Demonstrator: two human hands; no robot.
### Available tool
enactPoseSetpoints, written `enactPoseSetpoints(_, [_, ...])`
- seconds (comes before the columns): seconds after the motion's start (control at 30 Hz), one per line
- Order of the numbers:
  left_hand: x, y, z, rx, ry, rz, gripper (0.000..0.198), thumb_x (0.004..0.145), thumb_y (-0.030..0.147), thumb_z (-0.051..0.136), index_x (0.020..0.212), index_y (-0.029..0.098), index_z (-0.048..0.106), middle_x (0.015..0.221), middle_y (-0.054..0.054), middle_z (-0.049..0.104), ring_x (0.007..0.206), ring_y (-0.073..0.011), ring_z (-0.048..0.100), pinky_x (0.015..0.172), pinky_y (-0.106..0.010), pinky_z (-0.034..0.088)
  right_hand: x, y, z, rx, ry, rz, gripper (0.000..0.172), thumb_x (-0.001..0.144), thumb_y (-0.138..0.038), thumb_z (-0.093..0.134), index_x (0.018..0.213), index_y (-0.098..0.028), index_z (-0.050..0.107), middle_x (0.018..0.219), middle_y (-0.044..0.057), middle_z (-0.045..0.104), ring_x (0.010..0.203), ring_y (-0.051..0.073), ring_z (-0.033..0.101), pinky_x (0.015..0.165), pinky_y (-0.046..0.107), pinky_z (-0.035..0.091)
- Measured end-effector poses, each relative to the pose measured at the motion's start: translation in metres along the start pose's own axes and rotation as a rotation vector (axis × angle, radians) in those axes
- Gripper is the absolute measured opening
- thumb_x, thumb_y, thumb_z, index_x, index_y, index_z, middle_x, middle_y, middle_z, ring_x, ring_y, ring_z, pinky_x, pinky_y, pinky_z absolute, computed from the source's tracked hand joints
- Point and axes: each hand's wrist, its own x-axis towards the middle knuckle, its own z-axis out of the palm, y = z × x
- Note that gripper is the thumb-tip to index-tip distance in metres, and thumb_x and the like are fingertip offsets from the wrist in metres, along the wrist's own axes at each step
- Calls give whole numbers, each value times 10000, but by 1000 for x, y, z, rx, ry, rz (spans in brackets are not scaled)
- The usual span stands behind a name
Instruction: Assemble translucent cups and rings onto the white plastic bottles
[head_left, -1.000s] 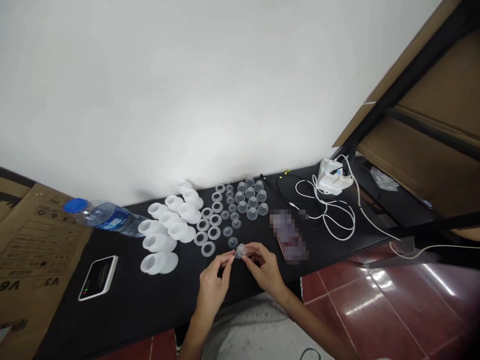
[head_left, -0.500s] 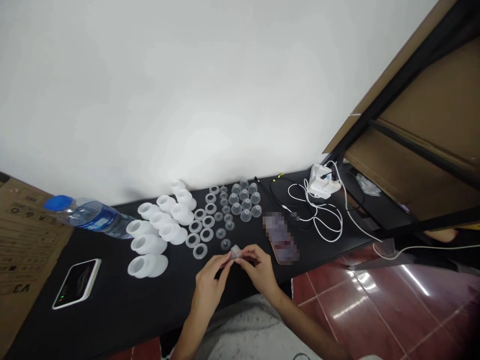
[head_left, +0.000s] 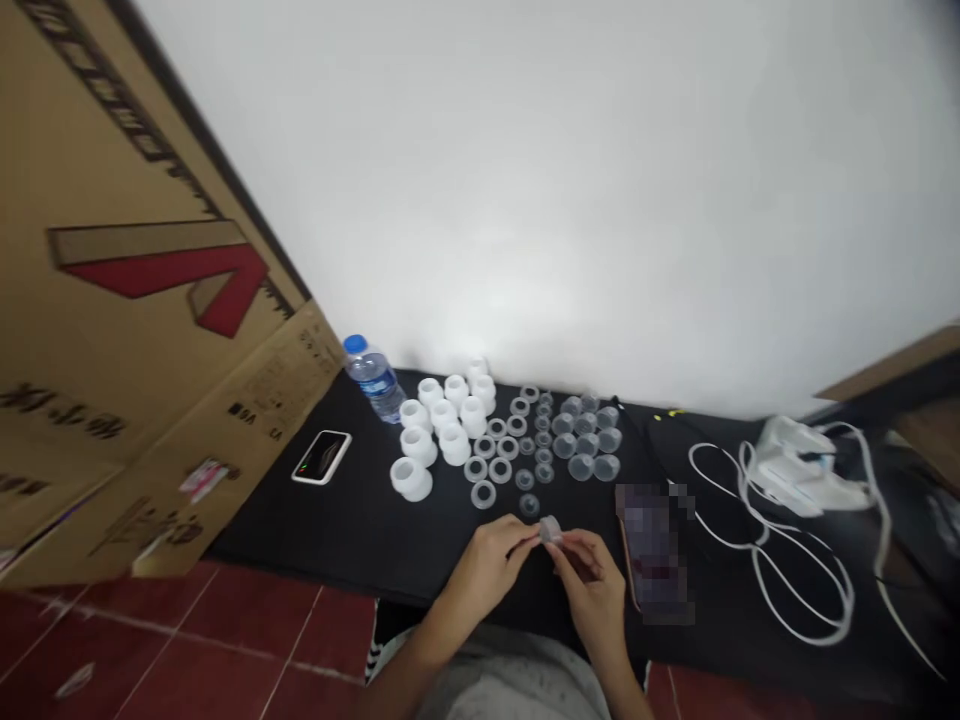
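Between both hands is a small translucent plastic piece (head_left: 551, 530), ridged at its edge, over the front of the black table. My left hand (head_left: 495, 560) pinches its left side with thumb and fingertips. My right hand (head_left: 594, 580) grips it from the right, fingers curled. Just beyond the hands lie several small clear teat-like discs (head_left: 529, 504) in columns. To their left are rows of translucent rings (head_left: 484, 494), and farther left stand several white wide-mouthed bottles (head_left: 412, 480). Clear domed caps (head_left: 582, 466) are grouped on the right of the discs.
A phone with a blurred screen (head_left: 654, 560) lies by my right hand. Beyond it are a looped white cable (head_left: 799, 620) and a white power strip (head_left: 806, 465). On the left are a water bottle (head_left: 376, 382), a white-framed device (head_left: 322, 457) and a large cardboard box (head_left: 247, 410).
The view has swung left, so the table's things appear farther right and more of the cardboard box shows. Both hands still hold the small translucent piece.
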Motion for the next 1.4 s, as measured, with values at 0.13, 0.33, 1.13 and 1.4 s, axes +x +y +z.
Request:
enactPoseSetpoints(0.13, [-7, 3, 0, 113, -41, 8, 279, 1103, 233, 585, 1308, 274, 769, 1032, -62, 796, 922, -195, 787, 884, -299, 646, 1, 10, -4, -49, -6, -40, 336, 848, -462, 908, 997, -206, 750, 915, 95, 820, 845, 271, 824, 755, 337, 698])
enactPoseSetpoints(0.33, [-13, 2, -22, 22, 8, -66, 160, 1054, 246, 691, 1154, 263, 813, 939, -25, 773, 840, -162, 757, 810, -249, 614, 2, 4, -5, -160, -266, -154, 366, 960, -372, 805, 1297, -233, 767, 1166, 119, 823, 974, 269, 823, 851, 345, 694])
enactPoseSetpoints(1.13, [-29, -51, -98, 472, 558, 18, 396, 1005, 259, 711, 1398, 273, 661, 1363, -122, 740, 1272, -320, 695, 1094, -485, 477, 0, -1, 9, -410, -182, -374, 319, 954, -408, 823, 1215, -243, 743, 905, 47, 727, 726, 216, 692, 656, 344, 623])
enactPoseSetpoints(1.4, [-41, -38, -57, 128, 487, -186, 547, 929, 412, 817, 1401, 234, 607, 1313, -144, 727, 1186, -298, 736, 1018, -449, 602, -6, -16, 9, -560, -187, -379, 270, 956, -374, 828, 1162, -252, 704, 1053, 84, 726, 949, 282, 689, 810, 413, 618])
